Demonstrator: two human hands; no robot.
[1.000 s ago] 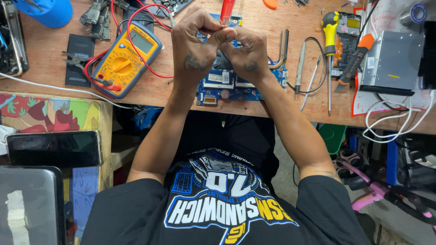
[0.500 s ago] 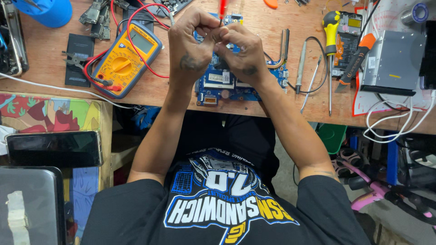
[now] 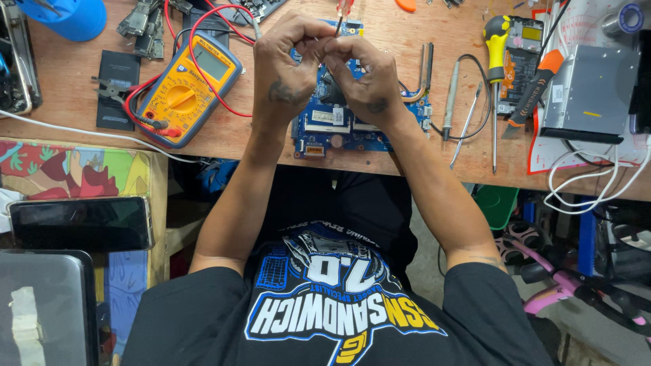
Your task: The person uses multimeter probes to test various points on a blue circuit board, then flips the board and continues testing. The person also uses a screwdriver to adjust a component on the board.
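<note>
Both of my hands are raised over a blue circuit board (image 3: pixel 332 129) that lies on the wooden bench (image 3: pixel 237 139). My left hand (image 3: pixel 288 64) and my right hand (image 3: pixel 366 78) are curled with fingertips meeting. Between them they pinch the thin shaft of a red-handled screwdriver (image 3: pixel 344 7), whose handle sticks out beyond the fingers. The screwdriver's tip and the part of the board under my fingers are hidden.
A yellow multimeter (image 3: pixel 186 88) with red and black leads lies left of the board. To the right are tweezers (image 3: pixel 468 125), a yellow-and-black screwdriver (image 3: pixel 496 41) and a silver drive (image 3: pixel 590 91). A blue cup (image 3: pixel 64 15) stands far left. A phone (image 3: pixel 81 224) lies lower left.
My two hands have drawn closer together around the screwdriver shaft and shifted slightly. The board and the tools on the bench have not moved.
</note>
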